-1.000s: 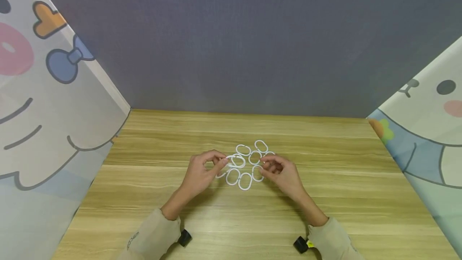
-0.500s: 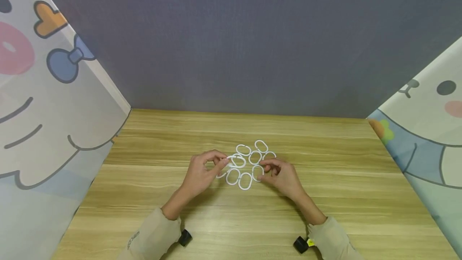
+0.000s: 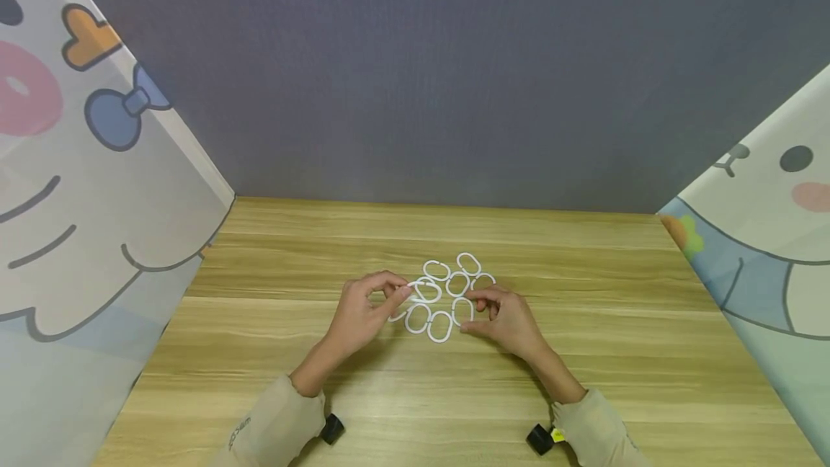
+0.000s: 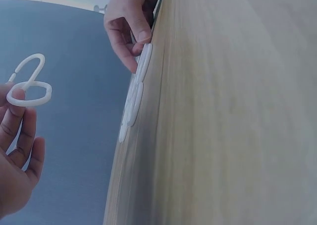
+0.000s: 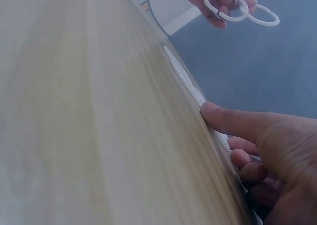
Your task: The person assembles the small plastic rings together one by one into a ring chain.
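I count eight rings [image 3: 447, 285] on the desk [image 3: 428, 409], one part-hidden, right hand [image 3: 508, 317] half-closed pinching one, left hand [image 3: 363, 308] pinching two linked loops [image 4: 29, 104]

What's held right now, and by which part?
Left hand: two linked rings, raised, pinched at the edge nearest it. Right hand: spans a ring on the table; grip can't be told.

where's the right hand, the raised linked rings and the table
Right hand [image 3: 509, 319]: head view, back of hand
Raised linked rings [image 4: 37, 103]: left wrist view, lower ring's rim
Table [image 3: 434, 398]: head view, bare near part
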